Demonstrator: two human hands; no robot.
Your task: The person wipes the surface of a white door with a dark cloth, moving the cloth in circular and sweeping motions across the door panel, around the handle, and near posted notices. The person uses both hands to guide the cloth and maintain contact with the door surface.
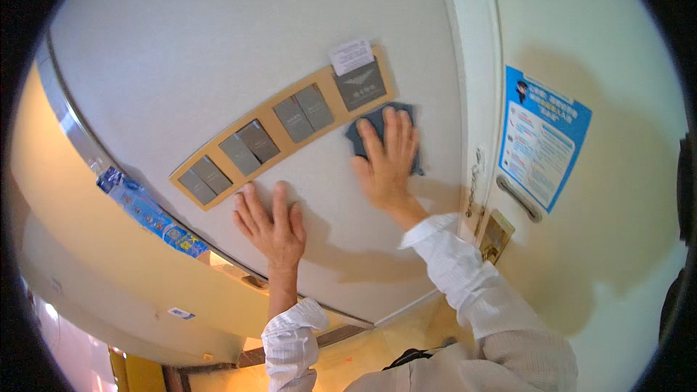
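My right hand [387, 166] lies spread over a dark blue-grey cloth [364, 136], pressing it against a pale wall [245, 49]. The cloth is just below the right end of a long tan switch panel [343, 103] that slants upward to the right. Several grey switch plates [303, 113] are set into the panel, and a small white printed card [351, 56] covers part of the rightmost plate. Flat on the wall, fingers apart, my left hand [275, 228] has its fingertips near the panel's lower edge. It holds nothing.
On the right is a white door [615, 261] with a metal handle [518, 199], a brass lock plate [496, 237] and a blue printed poster [544, 139]. A blue printed strip [150, 212] hangs along the wall's left edge. Tiled floor [326, 362] shows below.
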